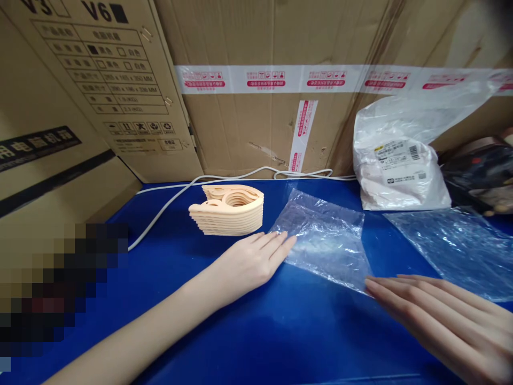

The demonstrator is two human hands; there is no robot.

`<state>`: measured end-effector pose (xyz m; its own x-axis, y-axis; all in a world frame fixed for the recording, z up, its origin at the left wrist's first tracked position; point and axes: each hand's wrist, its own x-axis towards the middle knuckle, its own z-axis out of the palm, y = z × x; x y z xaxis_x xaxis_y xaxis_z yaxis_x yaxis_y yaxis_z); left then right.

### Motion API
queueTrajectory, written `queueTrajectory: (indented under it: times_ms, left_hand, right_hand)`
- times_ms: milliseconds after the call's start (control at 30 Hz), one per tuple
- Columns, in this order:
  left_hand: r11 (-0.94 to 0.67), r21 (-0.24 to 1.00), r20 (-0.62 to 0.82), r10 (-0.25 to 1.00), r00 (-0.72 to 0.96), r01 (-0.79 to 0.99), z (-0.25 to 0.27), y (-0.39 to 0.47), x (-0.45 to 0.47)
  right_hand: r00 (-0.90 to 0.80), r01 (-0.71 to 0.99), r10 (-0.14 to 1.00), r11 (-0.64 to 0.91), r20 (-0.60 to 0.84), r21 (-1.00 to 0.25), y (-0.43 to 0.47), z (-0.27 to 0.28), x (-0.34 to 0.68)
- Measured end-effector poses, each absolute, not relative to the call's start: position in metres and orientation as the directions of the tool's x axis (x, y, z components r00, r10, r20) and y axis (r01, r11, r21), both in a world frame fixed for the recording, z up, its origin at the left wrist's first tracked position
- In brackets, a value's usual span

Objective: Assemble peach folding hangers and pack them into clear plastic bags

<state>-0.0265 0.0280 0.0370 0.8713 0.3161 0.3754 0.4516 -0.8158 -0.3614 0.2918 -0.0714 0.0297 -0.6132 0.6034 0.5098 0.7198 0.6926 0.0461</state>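
1. Plastic, clear and creased, forms the bag (328, 240) lying flat between the hands; the left hand (256, 259) rests palm down, fingers straight and close together on the nearest edge; the right hand (444, 315) has fingers extended, tips at the corner beside it, thumb out of sight.
2. Slippery film may skid or wrinkle if one hand presses harder than the other; such a slight fingertip touch at the right hand could lose the corner.
3. A stack of peach plastic pieces (232, 223) sits just beyond the left hand; a careless sweep of that hand could topple it.
4. Another clear sheet (460, 246) lies just beyond the right hand; static could make it cling to those fingers.
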Motion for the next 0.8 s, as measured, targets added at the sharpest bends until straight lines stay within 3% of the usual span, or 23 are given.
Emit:
queueTrajectory:
  times_ms: [100, 167, 333, 433, 533, 600, 667, 800]
  left_hand:
    - [-0.869, -0.297, 0.360, 0.282, 0.889, 0.396, 0.038, 0.022, -0.023]
    - [-0.915, -0.191, 0.330, 0.282, 0.901, 0.356, 0.038, 0.016, -0.019]
    - [-0.919, 0.210, 0.223, 0.376, 0.899, 0.333, 0.034, 0.003, -0.015]
    - [-0.886, 0.315, 0.184, 0.409, 0.894, 0.340, 0.035, 0.003, -0.016]
    - [-0.874, 0.349, 0.141, 0.405, 0.903, 0.337, 0.038, 0.005, -0.015]
    - [-0.885, 0.353, 0.122, 0.365, 0.923, 0.303, 0.040, 0.007, -0.015]
    - [-0.893, 0.322, 0.112, 0.365, 0.924, 0.313, 0.041, 0.009, -0.015]
    - [-0.830, 0.144, 0.110, 0.555, 0.825, 0.539, 0.040, 0.010, -0.017]
  right_hand:
    - [-0.716, 0.632, 0.497, 0.760, 0.491, 0.153, -0.074, 0.033, 0.282]
    - [-0.762, 0.564, 0.425, 0.807, 0.489, 0.177, -0.075, 0.037, 0.264]
    - [-0.750, 0.481, 0.434, 0.876, 0.499, -0.039, -0.066, 0.051, 0.224]
    - [-0.688, 0.569, 0.532, 0.817, 0.494, -0.088, -0.043, 0.058, 0.235]
    - [-0.531, 0.767, 0.728, 0.631, 0.434, -0.121, -0.011, 0.057, 0.262]
    - [-0.457, 0.833, 0.831, 0.525, 0.317, -0.176, 0.007, 0.050, 0.280]
    - [-0.418, 0.856, 0.883, 0.462, 0.215, -0.233, 0.020, 0.043, 0.292]
    - [-0.469, 0.832, 0.880, 0.469, 0.076, -0.296, 0.030, 0.038, 0.300]
